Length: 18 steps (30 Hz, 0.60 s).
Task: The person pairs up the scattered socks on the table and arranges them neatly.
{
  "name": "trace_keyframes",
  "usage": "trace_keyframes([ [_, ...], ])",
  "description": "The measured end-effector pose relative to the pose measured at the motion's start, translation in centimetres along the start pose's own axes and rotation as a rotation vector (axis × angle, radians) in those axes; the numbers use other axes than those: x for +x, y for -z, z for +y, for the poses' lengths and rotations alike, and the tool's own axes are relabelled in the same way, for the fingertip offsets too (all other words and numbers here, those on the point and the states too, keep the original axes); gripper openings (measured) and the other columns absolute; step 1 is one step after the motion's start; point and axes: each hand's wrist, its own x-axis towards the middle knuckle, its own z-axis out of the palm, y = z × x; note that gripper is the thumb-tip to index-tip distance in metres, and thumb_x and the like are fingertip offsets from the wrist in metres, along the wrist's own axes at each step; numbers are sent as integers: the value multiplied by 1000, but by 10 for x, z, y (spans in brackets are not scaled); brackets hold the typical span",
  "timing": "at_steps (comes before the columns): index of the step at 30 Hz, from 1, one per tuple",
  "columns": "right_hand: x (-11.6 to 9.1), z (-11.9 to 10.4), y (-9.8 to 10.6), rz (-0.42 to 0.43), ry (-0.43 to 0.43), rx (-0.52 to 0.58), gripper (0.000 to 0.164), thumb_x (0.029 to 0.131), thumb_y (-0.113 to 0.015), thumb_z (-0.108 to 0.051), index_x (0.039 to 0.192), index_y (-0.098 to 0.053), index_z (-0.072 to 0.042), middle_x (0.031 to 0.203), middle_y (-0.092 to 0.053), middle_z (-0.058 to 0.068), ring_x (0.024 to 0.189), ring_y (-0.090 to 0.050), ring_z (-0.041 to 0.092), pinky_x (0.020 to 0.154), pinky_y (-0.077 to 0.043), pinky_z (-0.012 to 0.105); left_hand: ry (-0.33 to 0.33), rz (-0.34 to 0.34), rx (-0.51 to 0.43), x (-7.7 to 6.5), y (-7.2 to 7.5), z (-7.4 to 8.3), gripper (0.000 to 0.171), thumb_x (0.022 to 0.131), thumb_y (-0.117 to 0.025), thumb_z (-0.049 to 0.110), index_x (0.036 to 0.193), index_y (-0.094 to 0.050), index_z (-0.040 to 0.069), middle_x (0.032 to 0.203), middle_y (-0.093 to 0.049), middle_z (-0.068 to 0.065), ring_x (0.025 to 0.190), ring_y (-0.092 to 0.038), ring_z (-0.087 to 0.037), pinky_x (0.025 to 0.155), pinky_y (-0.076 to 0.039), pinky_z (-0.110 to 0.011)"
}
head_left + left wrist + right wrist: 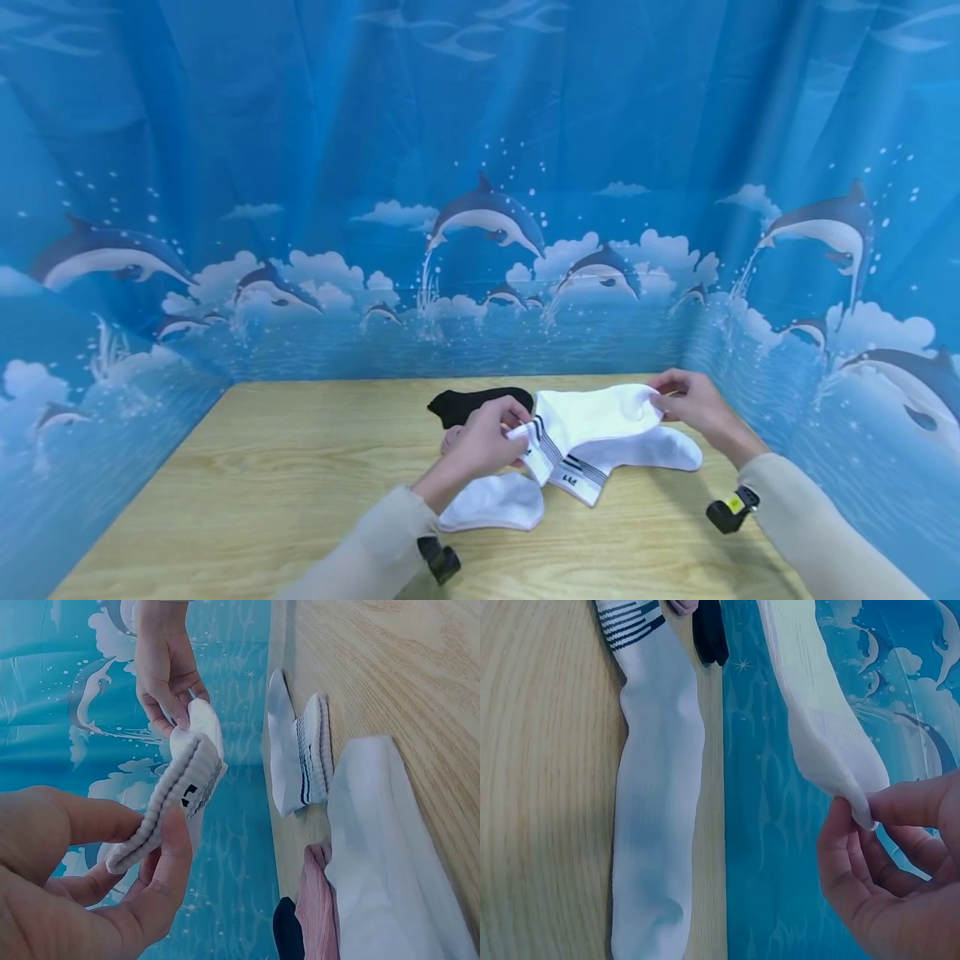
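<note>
A white sock (pixel 600 414) with dark stripes at its cuff is stretched between both hands, raised off the table. My left hand (pixel 491 435) pinches the ribbed cuff, thumb on the side with the dark lettering in the left wrist view. At the other end, my right hand (pixel 690 406) pinches the toe tip between thumb and fingers (pixel 840 847). Below it a matching striped white sock (pixel 637 451) lies flat, its cuff toward the left. Beside my left forearm rests a plain white sock (pixel 495 502), partly covered by that hand in the head view.
A black sock (pixel 480 403) lies at the back of the wooden table (pixel 300 475). Next to it is a pink sock (pixel 318 907), mostly hidden behind my left hand in the head view. A blue dolphin-print curtain (pixel 337 208) encloses the table's back and sides.
</note>
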Motion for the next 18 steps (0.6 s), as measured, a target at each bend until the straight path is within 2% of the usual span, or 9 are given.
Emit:
trace_keyframes([
  [3, -1, 1, 1, 24, 13, 3, 31, 100, -64, -8, 124, -59, 11, 111, -69, 20, 84, -63, 11, 78, -63, 35, -10, -7, -30, 2, -3, 1, 22, 87, -63, -12, 103, -63, 4, 96, -65, -12, 68, -65, -16, 57, -61, -28],
  [9, -1, 5, 5, 51, 19, 0, 31, 99, -65, -7, 123, -59, 12, 110, -69, 21, 83, -63, 9, 75, -63, 32, -3, -10, -38, 6, -9, 2, 23, 86, -64, -12, 104, -64, 3, 97, -65, -13, 73, -64, -17, 61, -63, -32],
  [18, -3, 9, 11, 44, -5, -28, 31, 101, -63, -10, 124, -59, 10, 113, -68, 22, 86, -64, 13, 75, -63, 30, -12, -6, -55, 10, -18, 2, 22, 86, -64, -12, 103, -63, 2, 95, -64, -14, 72, -65, -18, 63, -64, -34],
])
